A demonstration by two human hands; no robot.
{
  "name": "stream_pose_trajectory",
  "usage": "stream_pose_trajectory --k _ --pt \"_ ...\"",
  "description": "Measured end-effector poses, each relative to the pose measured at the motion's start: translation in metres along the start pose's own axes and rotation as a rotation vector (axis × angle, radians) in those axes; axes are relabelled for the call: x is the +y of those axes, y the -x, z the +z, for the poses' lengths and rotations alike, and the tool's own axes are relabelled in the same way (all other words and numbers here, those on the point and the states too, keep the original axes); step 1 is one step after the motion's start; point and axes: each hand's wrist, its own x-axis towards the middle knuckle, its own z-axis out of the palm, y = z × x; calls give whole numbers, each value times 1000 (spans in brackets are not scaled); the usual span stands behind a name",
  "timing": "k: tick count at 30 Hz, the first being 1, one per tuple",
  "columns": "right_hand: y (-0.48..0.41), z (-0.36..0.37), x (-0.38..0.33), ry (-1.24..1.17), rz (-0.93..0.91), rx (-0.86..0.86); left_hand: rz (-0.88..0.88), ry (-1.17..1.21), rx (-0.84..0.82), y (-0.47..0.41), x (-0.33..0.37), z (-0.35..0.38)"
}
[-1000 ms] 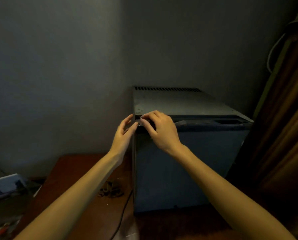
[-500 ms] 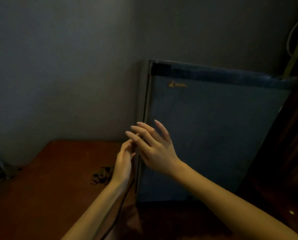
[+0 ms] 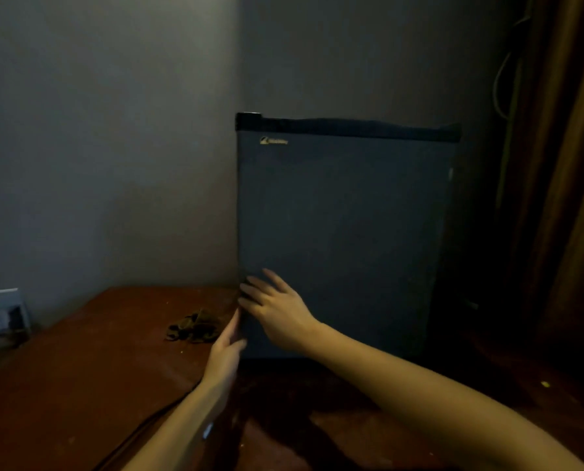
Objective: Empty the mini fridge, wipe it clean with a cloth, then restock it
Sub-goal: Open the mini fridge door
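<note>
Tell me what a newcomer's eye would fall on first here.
The dark mini fridge fills the middle of the view, door closed. At its lower left edge, the right hand lies flat on the door and the left hand touches the edge just below. A crumpled cloth lies on the reddish-brown surface to the fridge's left.

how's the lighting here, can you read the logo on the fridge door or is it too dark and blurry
Head view: dim, with the wall left of the mini fridge brightest and the right side by the curtain sunk in shadow; its logo shows as a pale mark, too soft to read; the right hand looks slightly smeared.
</note>
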Motion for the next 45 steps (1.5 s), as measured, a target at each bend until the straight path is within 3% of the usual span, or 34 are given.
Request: stream_pose_trajectory --k 10,14,19,28,37,45 --pt "-39 -26 11 92 -44 -18 9 58 55 -15 44 17" --pt "-62 -19 7 255 -50 -108 -9 -7 75 -45 20 6" --pt "-82 -7 3 454 -73 -259 3 -63 -20 -50 -6 2" --pt "-88 -2 -3 433 -30 -299 -3 -133 -46 -54 -15 0" --pt "-85 5 0 387 -24 -197 -63 -112 -88 -58 -11 -14" --pt "-67 5 -15 280 -6 15 84 -95 -76 -27 -21 -23"
